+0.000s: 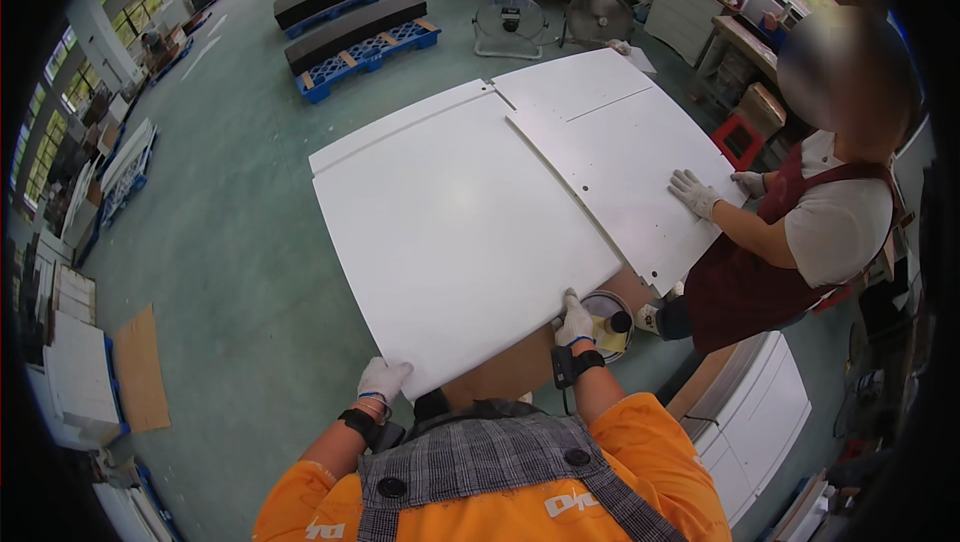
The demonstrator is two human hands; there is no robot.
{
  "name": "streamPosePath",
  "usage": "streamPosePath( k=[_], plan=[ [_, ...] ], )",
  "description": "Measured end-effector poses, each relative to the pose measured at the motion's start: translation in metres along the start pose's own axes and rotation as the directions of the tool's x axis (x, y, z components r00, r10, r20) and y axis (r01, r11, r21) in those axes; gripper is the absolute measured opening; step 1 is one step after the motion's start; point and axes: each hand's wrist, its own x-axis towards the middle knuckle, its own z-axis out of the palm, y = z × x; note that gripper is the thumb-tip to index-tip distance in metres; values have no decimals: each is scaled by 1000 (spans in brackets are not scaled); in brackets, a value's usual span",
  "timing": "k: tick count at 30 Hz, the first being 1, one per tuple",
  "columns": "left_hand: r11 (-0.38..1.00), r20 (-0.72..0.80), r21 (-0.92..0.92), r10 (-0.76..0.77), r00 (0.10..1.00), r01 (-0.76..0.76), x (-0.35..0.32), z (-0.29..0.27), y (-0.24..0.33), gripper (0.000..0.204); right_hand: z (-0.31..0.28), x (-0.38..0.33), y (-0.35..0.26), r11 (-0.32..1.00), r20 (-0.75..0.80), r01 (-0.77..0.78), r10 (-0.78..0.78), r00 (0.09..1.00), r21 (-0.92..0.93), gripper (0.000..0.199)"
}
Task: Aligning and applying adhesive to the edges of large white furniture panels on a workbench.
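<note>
A large white panel [450, 232] lies flat in front of me, with a groove along its far edge. My left hand [385, 379], in a white glove, grips its near left corner. At the near right edge my gloved right hand [574, 322] is closed on the same panel, thumb on top. Another white panel [620, 157], with several small holes and a slot, adjoins it on the right. A co-worker [790, 232] in a dark red apron rests one gloved hand flat on that second panel and has the other at its right edge.
Below my right hand stands a round tub [612, 327] with a dark-capped container in it. Stacked white panels [750, 422] stand at the lower right. Blue pallets [370, 54] with dark slabs and floor fans [510, 27] are at the back. Cardboard [140, 367] lies at left.
</note>
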Motion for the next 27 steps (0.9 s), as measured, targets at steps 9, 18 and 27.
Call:
streamPosePath(
  k=[9, 18, 27],
  plan=[
    [980, 220, -199, 16, 975, 29, -14, -12, -4, 42, -38, 3, 16, 996, 85, -89, 89, 992, -8, 24],
    [998, 179, -42, -32, 983, 40, -10, -18, 11, 44, -26, -15, -7, 980, 168, -193, 198, 966, -46, 30],
    [918, 174, -382, -41, 984, 106, 19, -8, -23, 40, -19, -8, 8, 976, 181, -134, 165, 969, -173, 48]
  ],
)
